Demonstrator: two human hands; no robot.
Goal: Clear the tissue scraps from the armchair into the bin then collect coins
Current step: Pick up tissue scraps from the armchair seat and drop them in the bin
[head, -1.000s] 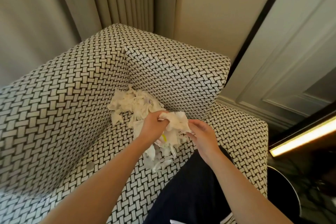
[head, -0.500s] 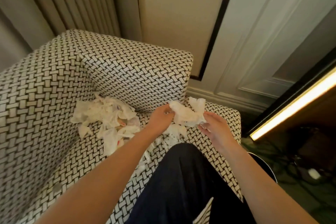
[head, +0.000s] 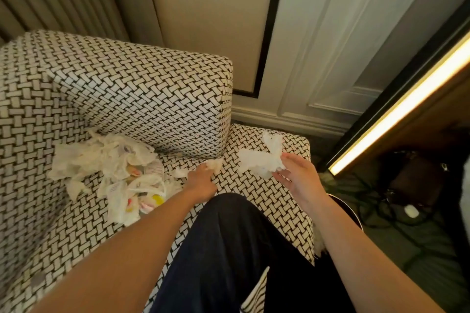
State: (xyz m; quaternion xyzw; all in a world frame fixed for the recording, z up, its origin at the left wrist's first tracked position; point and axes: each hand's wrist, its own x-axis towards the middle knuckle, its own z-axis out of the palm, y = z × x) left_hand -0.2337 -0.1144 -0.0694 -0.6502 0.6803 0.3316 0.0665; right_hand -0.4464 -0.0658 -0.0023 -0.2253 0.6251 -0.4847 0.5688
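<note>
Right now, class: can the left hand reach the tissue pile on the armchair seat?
Probably yes: the left hand sits beside the tissue pile, nothing between them, though it holds a small scrap.

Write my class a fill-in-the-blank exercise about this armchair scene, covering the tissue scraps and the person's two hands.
1. The pile of torn white tissue scraps lies on the ____ of the black-and-white woven armchair.
2. The left hand grips a small white tissue scrap; the right hand holds a crumpled white tissue wad that is the ____ of the two.
3. In this view, the glowing yellow light strip lies to the ____ of the armchair.

Missing words: seat; larger; right
</note>
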